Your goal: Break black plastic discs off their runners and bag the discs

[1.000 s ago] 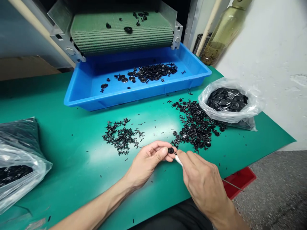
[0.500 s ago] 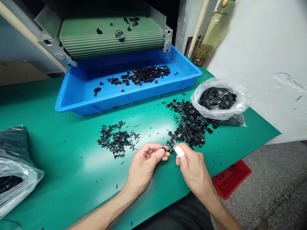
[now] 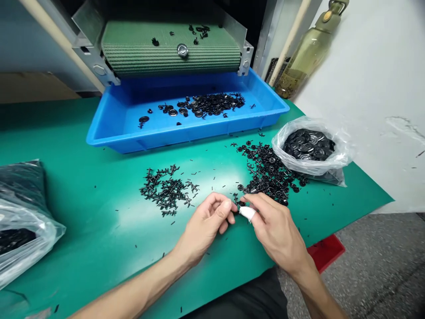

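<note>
Left hand (image 3: 206, 221): thumb and fingers pinched closed at the tips, with a small black plastic piece (image 3: 235, 212) just showing there, mostly hidden by the fingers. Right hand (image 3: 275, 230): fingers curled in close beside the left hand, one fingertip capped in a white finger cot (image 3: 247, 214). Cannot tell whether it has hold of anything.

Both hands over a green mat (image 3: 99, 252). At 1 o'clock from the hands, touching-close: a heap of black pieces (image 3: 268, 173). At 10 o'clock: a smaller heap of black spiky sprues (image 3: 166, 190). At 12 o'clock: a blue tray (image 3: 109, 135) holding black buttons (image 3: 206, 104), under a green conveyor belt (image 3: 171, 48). At 2 o'clock: a clear plastic bag (image 3: 308, 166) of buttons. At 9 o'clock: another bag (image 3: 23, 221).
</note>
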Available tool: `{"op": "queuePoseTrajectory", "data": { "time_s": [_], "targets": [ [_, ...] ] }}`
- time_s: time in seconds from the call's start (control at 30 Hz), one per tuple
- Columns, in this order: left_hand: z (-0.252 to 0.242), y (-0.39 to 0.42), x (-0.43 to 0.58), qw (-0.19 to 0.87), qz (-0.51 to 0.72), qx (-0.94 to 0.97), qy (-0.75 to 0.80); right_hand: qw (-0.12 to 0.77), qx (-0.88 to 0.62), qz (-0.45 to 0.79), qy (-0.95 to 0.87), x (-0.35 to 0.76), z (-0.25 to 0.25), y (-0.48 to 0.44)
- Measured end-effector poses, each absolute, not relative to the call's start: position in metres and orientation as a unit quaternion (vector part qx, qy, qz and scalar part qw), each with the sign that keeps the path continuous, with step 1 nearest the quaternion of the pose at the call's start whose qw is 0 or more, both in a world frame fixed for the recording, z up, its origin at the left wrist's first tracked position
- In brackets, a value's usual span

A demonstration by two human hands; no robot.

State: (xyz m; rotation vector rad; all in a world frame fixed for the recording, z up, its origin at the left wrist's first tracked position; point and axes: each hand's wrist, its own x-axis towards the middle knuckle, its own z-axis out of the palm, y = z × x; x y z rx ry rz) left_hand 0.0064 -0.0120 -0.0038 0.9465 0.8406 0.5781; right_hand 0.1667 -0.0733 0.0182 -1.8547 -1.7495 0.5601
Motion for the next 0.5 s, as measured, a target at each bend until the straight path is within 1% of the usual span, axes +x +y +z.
{"op": "queuePoseTrajectory", "data": {
  "time_s": [0.1,0.2,0.33,0.5],
  "targets": [
    [-0.005,-0.01,0.006,0.789,0.25,0.429,0.363,0.273,-0.653,0.234,-0.666,0.161,0.027,-0.078],
    [-0.008,-0.008,0.005,0.809,0.266,0.39,0.35,0.278,-0.633,0.251,-0.678,0.159,0.03,-0.082],
    [-0.01,-0.008,0.004,0.817,0.284,0.357,0.352,0.278,-0.66,0.168,-0.678,0.162,0.025,-0.089],
    [-0.009,-0.009,0.004,0.813,0.276,0.363,0.363,0.21,-0.64,0.103,-0.732,0.162,0.021,-0.094]
  ]
}}
